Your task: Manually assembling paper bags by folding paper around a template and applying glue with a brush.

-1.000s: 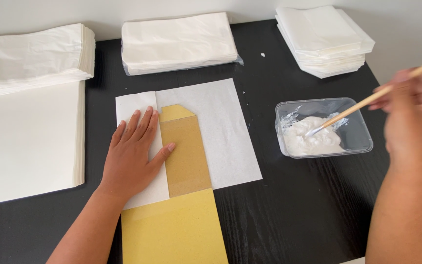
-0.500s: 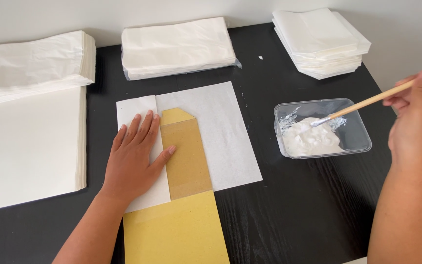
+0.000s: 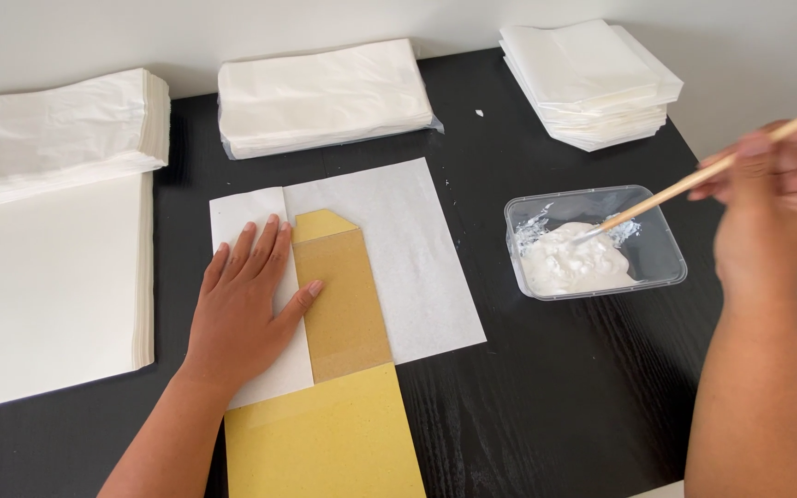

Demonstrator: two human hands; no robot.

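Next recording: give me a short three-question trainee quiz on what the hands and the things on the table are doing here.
1. True or false: the left hand lies flat on the folded white paper beside the brown card strip.
2. What does the right hand hold?
A. scissors
B. a thin wooden stick
C. a roll of tape
3. Fill in: the stick's tip is in a clear plastic tray of white ____.

Key
1. True.
2. B.
3. Paste; it looks like glue, though the picture cannot confirm that.
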